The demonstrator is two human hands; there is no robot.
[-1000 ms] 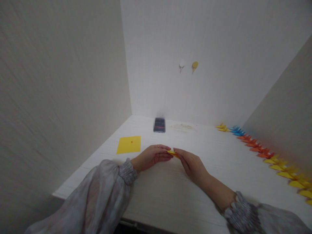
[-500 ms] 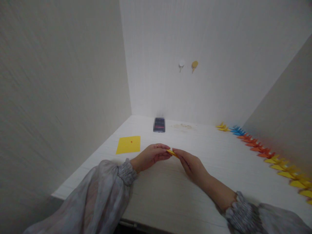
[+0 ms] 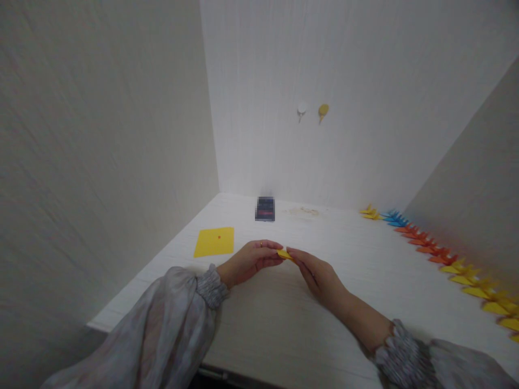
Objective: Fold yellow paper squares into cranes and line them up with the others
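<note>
A small folded yellow paper piece (image 3: 284, 254) is pinched between both my hands just above the white table (image 3: 259, 324). My left hand (image 3: 251, 261) holds its left end with closed fingers; a ring shows on one finger. My right hand (image 3: 315, 273) grips the right end, fingers pressed together. Most of the paper is hidden by my fingertips. Both forearms wear loose grey patterned sleeves.
A flat yellow paper square (image 3: 214, 241) lies to the left. A dark small box (image 3: 265, 209) stands near the back wall. Several folded paper pieces in yellow (image 3: 478, 286), orange (image 3: 425, 243) and blue (image 3: 394, 218) line the right edge. Two hooks (image 3: 312, 111) hang on the wall.
Almost nothing differs; both hands stay on the folded yellow piece, with only slight finger shifts and a small camera wobble.
</note>
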